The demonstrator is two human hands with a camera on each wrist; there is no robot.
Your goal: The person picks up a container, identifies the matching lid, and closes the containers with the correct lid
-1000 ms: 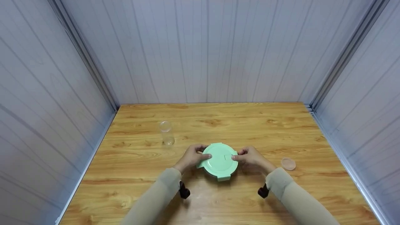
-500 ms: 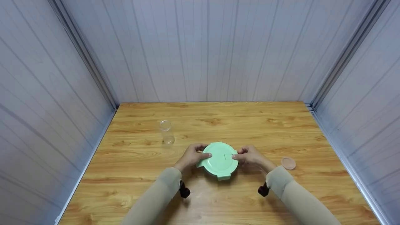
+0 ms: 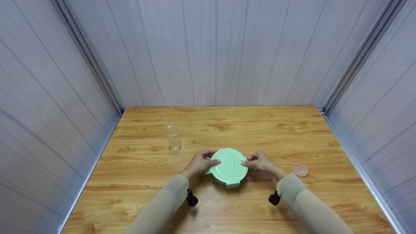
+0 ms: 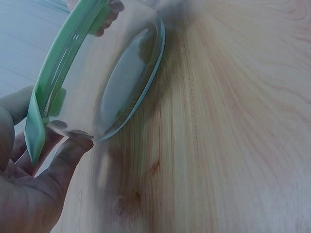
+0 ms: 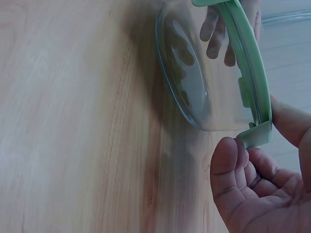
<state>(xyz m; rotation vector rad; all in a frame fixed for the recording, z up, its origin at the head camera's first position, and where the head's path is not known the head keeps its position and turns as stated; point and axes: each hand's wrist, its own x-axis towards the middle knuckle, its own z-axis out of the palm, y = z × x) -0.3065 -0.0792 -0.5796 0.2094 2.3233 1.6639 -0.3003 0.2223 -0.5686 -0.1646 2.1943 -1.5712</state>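
A round glass food container (image 4: 80, 92) with a mint-green snap lid (image 3: 229, 167) stands on the wooden table between both hands. My left hand (image 3: 202, 162) holds its left side, thumb on top of the lid and fingers against the glass. There a lid clip (image 4: 35, 130) sticks outward. On the opposite side, my right hand (image 3: 261, 163) grips the lid, its thumb on top and its fingertips at the tip of another clip (image 5: 257, 135), which also juts out. The front clip (image 3: 232, 185) points downward. Through the glass, no contents show.
A clear glass tumbler (image 3: 174, 139) stands upright behind and left of the left hand. To the right of the right wrist lies a small pale, translucent disc (image 3: 300, 170). Light panelled walls (image 3: 211, 58) enclose the table (image 3: 146, 201) at the back and sides.
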